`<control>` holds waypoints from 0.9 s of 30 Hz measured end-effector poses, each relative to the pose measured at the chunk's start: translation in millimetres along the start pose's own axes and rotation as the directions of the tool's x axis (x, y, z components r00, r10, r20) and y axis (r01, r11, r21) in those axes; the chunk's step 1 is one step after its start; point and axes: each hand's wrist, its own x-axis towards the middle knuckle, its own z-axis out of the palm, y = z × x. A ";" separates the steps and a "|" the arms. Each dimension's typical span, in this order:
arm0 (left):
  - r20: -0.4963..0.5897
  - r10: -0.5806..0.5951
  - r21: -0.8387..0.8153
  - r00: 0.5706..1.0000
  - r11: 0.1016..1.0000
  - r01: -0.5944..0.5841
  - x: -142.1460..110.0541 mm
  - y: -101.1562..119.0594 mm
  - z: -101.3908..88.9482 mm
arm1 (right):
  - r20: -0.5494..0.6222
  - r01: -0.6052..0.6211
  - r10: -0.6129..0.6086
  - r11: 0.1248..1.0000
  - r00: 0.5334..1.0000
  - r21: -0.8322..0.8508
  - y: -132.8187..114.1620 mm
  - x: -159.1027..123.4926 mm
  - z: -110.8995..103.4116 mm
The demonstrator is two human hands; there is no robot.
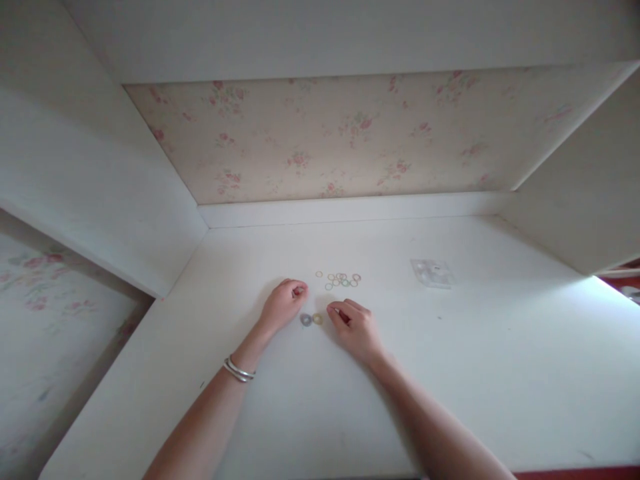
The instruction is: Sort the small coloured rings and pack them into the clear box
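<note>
My left hand rests on the white tabletop with fingers curled and thumb against the index finger. To its right my right hand is also closed, its thumb and index finger pressed together. What either hand holds, if anything, is hidden or too small to see. Between them lie a grey ring and a yellowish ring, side by side and close to touching. Just beyond the hands several thin rings form a loose cluster, some overlapping. One thin ring lies apart on the cluster's left.
A clear plastic bag lies flat to the right of the rings. White side panels and a low back ledge bound the tabletop. Floral wallpaper covers the wall behind.
</note>
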 end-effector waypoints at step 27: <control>0.131 0.234 0.198 0.963 0.946 -0.256 -53.4 34.1 -7.6 | 0.032 -0.028 0.026 0.998 0.999 0.060 7.4 7.1 -1.2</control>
